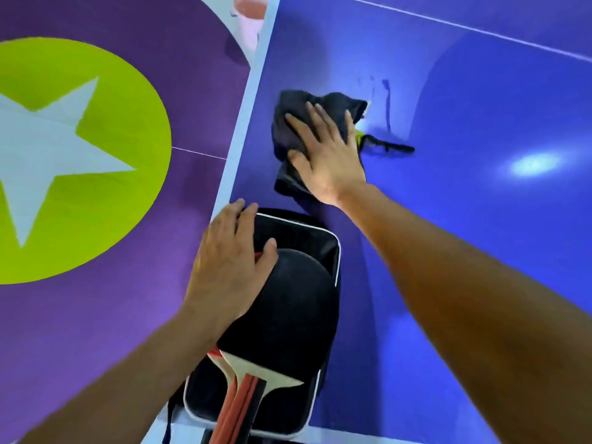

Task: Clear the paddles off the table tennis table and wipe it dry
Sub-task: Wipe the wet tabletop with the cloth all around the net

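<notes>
The blue table tennis table [464, 200] fills the right side of the head view. My right hand [323, 155] lies flat, fingers spread, pressing a crumpled dark cloth [288, 129] onto the table near its left edge. Thin wet streaks [386, 100] show just beyond the cloth. Nearer to me, stacked paddles [288, 315] with black rubber and red-and-black handles lie in an open black case [323, 238] with white trim at the table's corner. My left hand [230, 267] rests on the paddles and the case's left rim.
A dark strap [390, 147] trails from the cloth to the right. The table's white edge line [243, 123] runs diagonally. Left of it lies a purple floor [179, 75] with a lime-green circle [128, 187] and a pale star. A bright light reflection [535, 163] shines on the table.
</notes>
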The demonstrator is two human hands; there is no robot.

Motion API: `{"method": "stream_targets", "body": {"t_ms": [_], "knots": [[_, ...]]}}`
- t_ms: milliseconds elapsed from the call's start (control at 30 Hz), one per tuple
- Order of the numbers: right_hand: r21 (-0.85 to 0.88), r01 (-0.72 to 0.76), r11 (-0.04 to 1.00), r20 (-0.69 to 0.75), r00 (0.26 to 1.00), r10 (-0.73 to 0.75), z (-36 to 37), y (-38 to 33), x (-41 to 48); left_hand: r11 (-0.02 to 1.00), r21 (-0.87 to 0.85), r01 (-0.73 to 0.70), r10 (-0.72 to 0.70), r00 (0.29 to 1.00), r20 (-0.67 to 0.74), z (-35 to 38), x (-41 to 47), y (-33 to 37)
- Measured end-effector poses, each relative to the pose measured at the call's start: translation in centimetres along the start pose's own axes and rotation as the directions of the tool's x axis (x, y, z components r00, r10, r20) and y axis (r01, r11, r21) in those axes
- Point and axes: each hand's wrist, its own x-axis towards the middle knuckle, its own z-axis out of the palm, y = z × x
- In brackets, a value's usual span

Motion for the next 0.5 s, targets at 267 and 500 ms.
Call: {"method": "stream_targets", "body": {"t_ms": [267,500], "knots": [[-0.095,0.421,0.902,0.047,0.907,-0.418,0.2,-4.8,5.4,0.998,0.064,0.006,-0.004,1.000,-0.027,0.3,1.0,-0.3],[0.075,-0.158,0.985,-0.137,0.976,0.167,0.1,4.7,-1.3,0.998,0.065,-0.010,0.015,0.997,-0.074,0.4,4.7,1.4]]}}
